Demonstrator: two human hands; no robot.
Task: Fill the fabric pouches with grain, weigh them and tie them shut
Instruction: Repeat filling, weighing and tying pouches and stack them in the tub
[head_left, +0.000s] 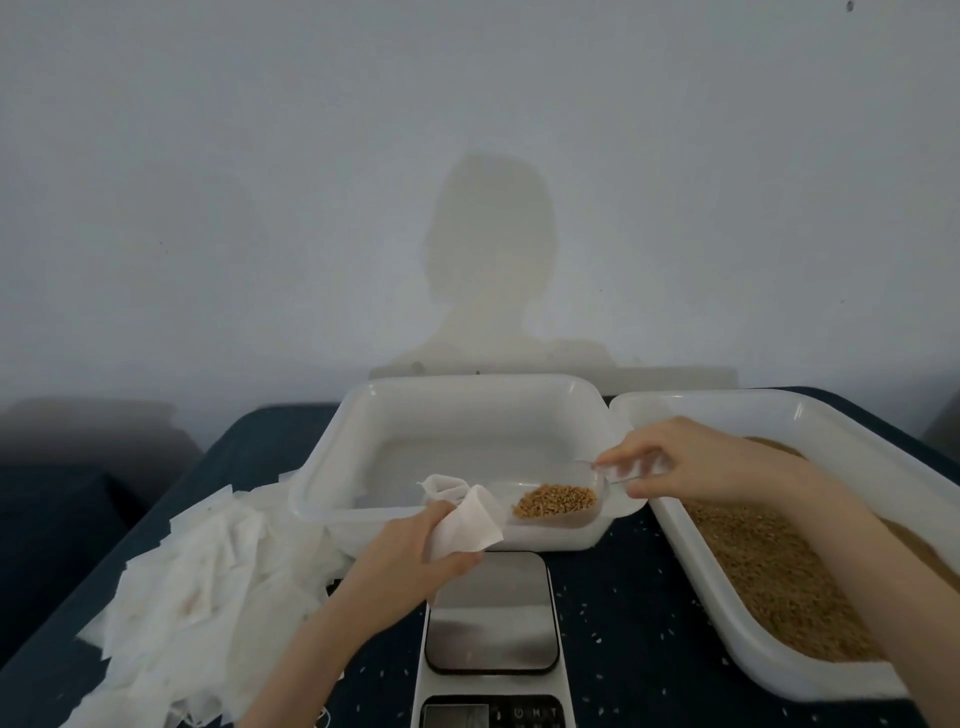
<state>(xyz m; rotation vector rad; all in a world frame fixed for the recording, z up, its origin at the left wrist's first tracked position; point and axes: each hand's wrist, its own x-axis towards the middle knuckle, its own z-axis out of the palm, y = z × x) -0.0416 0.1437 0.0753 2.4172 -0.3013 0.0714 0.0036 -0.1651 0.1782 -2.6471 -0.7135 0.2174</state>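
currently a white fabric pouch (464, 522) is held bunched in the left hand (415, 553), whose fingers are curled round its lower part, so that the mouth opens just above and beyond that grip, over the near rim of an empty white tub (332, 457). a clear scoop (558, 501) loaded with grain (555, 500) is pinched by its handle in the right hand (670, 460), the scoop's lip lying just beside the pouch mouth, on the side away from the pinch. spillage is judged the main risk: the mouth looks slack and partly folded, and if the scoop is tipped before its lip is inside, grain would be shed onto the scale (491, 613) below the left hand or onto the dark cloth (623, 623), where stray grains are already seen. a loose pinch on the handle could let the scoop roll. further out, a heap of spare pouches (208, 582) lies outside the left wrist, and the grain tray (779, 551) sits under the right forearm.
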